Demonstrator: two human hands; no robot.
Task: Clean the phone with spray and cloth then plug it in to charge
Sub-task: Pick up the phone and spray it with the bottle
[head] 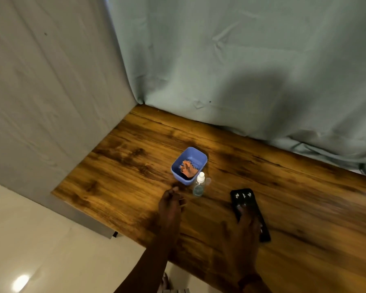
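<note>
Right hand (244,222) lies flat-fingered on phone (243,197); left hand (170,205) near bottle (198,185), fingers bunched, hold unclear; cloth (187,168) in tub (183,180).

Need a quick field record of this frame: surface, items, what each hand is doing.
surface: wooden table
right hand: fingers straight, resting on phone
phone: black, flat on table
left hand: near blue tub, fingers curled; whether it holds anything is unclear
blue tub: holds orange cloth
spray bottle: upright beside tub, untouched
charger: not in view
</note>
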